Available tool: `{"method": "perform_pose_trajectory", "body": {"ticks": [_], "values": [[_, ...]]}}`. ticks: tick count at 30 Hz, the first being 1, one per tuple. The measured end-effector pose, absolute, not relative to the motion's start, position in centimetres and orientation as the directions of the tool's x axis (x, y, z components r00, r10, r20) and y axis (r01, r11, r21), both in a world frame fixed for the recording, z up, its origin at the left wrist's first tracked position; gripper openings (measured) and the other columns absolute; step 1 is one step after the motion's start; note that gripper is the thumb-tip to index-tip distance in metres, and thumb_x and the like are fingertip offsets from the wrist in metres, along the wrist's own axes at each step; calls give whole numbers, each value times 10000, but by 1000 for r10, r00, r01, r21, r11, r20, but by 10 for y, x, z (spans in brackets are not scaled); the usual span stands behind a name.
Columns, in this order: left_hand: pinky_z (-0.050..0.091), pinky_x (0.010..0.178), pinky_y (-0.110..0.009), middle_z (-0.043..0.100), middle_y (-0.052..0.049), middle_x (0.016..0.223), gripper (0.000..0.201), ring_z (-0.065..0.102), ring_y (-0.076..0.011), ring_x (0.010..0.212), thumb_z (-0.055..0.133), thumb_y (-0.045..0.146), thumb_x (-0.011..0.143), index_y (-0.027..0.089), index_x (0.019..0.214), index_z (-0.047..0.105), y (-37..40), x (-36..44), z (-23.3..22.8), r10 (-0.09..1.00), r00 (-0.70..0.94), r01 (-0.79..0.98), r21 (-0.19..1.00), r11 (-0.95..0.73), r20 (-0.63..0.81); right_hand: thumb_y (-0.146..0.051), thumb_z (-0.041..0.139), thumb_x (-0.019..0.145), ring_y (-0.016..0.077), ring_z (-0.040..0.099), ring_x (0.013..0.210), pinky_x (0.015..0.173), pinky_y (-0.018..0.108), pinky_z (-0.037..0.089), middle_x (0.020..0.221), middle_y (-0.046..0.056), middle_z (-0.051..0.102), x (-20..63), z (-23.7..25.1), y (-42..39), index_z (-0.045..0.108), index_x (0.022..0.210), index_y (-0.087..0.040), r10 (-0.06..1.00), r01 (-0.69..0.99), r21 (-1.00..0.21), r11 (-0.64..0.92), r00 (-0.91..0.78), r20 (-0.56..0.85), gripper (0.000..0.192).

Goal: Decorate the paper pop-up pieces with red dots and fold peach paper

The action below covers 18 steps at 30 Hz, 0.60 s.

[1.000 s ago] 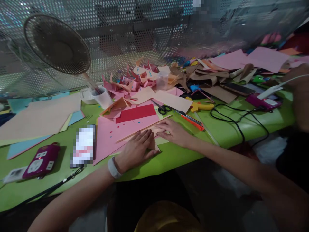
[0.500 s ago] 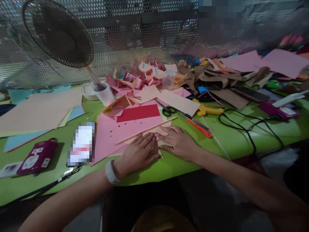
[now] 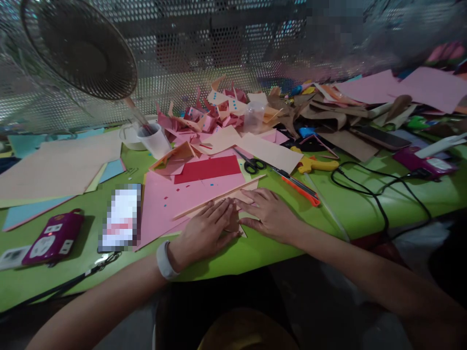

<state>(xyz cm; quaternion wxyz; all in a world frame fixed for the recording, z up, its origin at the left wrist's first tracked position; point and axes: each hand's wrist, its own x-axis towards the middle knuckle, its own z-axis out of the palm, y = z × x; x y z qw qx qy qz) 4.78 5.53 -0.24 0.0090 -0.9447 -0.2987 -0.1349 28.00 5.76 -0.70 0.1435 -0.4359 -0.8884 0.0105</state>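
Pressing peach paper point(image 3: 239, 198) flat — both hands point(image 3: 209, 228) open; scissors point(image 3: 251, 164), cutter point(image 3: 297, 185) lie just beyond.

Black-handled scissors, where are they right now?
In the head view the black-handled scissors lie on the green table, just beyond the right hand, between the red paper strip and the orange utility knife.

A paper-craft workbench. The green table point(image 3: 365, 204) is strewn with coloured paper point(image 3: 189, 194), scissors point(image 3: 251, 164) and a cutter point(image 3: 301, 187). A fan point(image 3: 78, 48) stands before a perforated metal screen point(image 3: 226, 43)
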Motion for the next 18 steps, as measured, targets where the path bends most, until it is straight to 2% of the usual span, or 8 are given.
{"method": "perform_pose_trajectory", "body": {"ticks": [4, 11, 18], "values": [[485, 1055, -467, 565, -197, 1370, 506, 537, -310, 1286, 435, 439, 978, 110, 1361, 473, 56, 45, -3, 597, 748, 597, 98, -796, 289, -528, 455, 961, 310, 489, 1218, 989, 493, 433, 1417, 136, 542, 279, -7, 57, 588, 1356, -227, 789, 777, -164, 607, -566, 239, 514], [533, 989, -479, 578, -221, 1325, 451, 572, -328, 1226, 408, 414, 993, 89, 1275, 542, 56, 45, -3, 613, 741, 619, 72, -782, 274, -547, 427, 965, 301, 487, 1221, 1014, 480, 419, 1423, 121, 541, 279, -6, 57, 573, 1371, -217, 794, 781, -170, 602, -563, 228, 543], [535, 991, -487, 583, -189, 1312, 402, 574, -325, 1216, 462, 399, 976, 144, 1269, 569, 55, 46, 0, 629, 734, 631, 84, -771, 255, -525, 479, 953, 306, 488, 1231, 999, 483, 437, 1423, 123, 540, 279, -8, 57, 593, 1350, -240, 789, 775, -173, 608, -565, 243, 502]]}}
